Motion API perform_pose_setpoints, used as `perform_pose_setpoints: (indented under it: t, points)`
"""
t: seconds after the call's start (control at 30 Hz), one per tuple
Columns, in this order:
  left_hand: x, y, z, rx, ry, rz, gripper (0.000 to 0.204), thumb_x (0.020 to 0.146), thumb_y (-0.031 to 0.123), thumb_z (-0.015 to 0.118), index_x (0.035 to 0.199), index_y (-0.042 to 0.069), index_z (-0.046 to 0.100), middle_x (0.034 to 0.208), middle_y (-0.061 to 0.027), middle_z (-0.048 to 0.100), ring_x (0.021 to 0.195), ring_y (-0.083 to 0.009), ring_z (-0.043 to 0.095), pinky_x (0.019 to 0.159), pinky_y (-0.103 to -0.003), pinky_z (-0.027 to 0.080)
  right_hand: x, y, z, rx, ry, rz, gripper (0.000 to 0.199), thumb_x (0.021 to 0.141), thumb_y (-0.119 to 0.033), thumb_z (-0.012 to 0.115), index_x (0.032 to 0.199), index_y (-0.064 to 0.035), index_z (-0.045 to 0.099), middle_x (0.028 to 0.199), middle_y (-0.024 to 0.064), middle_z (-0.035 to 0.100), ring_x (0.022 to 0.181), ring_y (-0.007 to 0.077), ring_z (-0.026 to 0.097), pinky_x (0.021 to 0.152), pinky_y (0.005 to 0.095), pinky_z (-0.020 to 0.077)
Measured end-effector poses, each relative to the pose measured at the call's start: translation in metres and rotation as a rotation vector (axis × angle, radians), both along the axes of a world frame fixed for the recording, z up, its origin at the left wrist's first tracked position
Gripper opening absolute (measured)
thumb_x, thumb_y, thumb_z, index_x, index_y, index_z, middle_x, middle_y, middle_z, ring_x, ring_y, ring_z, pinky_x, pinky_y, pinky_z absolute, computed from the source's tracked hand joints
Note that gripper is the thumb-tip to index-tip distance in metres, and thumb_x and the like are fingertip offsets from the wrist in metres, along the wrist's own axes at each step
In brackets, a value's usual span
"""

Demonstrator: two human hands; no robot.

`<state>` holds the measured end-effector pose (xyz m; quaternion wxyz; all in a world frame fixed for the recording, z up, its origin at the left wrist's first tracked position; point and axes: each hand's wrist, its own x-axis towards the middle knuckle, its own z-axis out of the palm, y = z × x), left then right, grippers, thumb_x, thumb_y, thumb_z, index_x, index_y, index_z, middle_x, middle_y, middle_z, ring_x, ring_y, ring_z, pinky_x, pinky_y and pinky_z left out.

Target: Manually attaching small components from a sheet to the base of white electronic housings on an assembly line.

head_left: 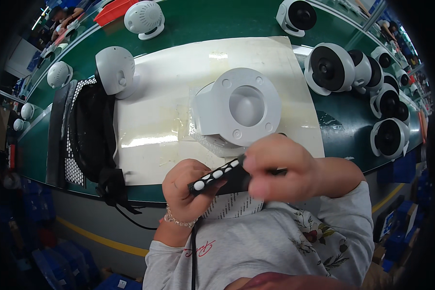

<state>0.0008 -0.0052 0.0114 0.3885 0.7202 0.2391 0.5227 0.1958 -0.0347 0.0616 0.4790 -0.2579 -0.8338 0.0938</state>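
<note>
In my left hand (186,188) I hold a black perforated sheet (216,175), with white rounds showing through its holes and a pale printed backing (234,205) hanging below. My left fingers are closed on its near-left end. At the sheet's far-right end is my right hand (285,169), smeared by motion, its fingers curled together; whatever they pinch is hidden. Just beyond my hands a white camera-like device (208,113) lies with its round base (271,108) facing up. That base has a wide central opening and several small round recesses near its rim.
The device lies on a pale board (154,113) taped to a green table (193,24). Left are a black pouch (94,130), another perforated sheet (75,162) and a white device (115,70). Several black-faced white devices (329,67) crowd the right. A red tray (113,12) sits far back.
</note>
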Motion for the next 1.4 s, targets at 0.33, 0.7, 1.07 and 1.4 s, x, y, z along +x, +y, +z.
perform_pose_setpoints:
  t: [0.33, 0.7, 1.07, 1.4]
  points:
    - [0.009, 0.007, 0.000, 0.139, 0.015, -0.055, 0.024, 0.057, 0.000, 0.073, 0.075, 0.002, 0.058, 0.087, -0.0110, 0.057, 0.063, -0.0173, 0.054, 0.055, -0.026, 0.043, 0.042, 0.046, 0.006, -0.123, 0.245, -0.180, 0.061, 0.077, 0.009, 0.053, 0.129, -0.0081, 0.027, 0.102, 0.0093, 0.045, 0.078, 0.0135, 0.052, 0.063, 0.0236, 0.0450]
    - [0.015, 0.016, -0.018, 0.242, 0.085, -0.041, 0.029, 0.055, -0.001, 0.074, 0.079, -0.001, 0.057, 0.121, -0.0198, 0.048, 0.065, -0.0166, 0.058, 0.056, -0.025, 0.047, 0.044, 0.037, 0.003, 0.028, -0.161, -0.385, 0.052, 0.075, 0.007, 0.052, 0.122, -0.0060, 0.034, 0.103, 0.0111, 0.057, 0.086, 0.0206, 0.060, 0.066, 0.0298, 0.0455]
    - [0.016, 0.014, -0.022, 0.270, 0.107, -0.023, 0.029, 0.055, 0.000, 0.074, 0.078, -0.001, 0.055, 0.121, -0.0204, 0.048, 0.066, -0.0190, 0.060, 0.060, -0.027, 0.049, 0.014, 0.057, 0.028, -0.559, 0.219, -0.110, 0.052, 0.078, 0.003, 0.051, 0.126, -0.0043, 0.031, 0.085, 0.0056, 0.050, 0.096, 0.0187, 0.050, 0.088, 0.0327, 0.0394]
    - [0.012, 0.011, -0.016, 0.200, 0.172, -0.013, 0.027, 0.055, 0.002, 0.074, 0.077, -0.001, 0.057, 0.120, -0.0194, 0.050, 0.073, -0.0207, 0.061, 0.062, -0.028, 0.049, 0.012, 0.040, 0.042, -0.224, -0.364, -0.399, 0.051, 0.080, -0.004, 0.053, 0.127, -0.0048, 0.034, 0.103, 0.0120, 0.056, 0.111, 0.0277, 0.049, 0.098, 0.0421, 0.0273]
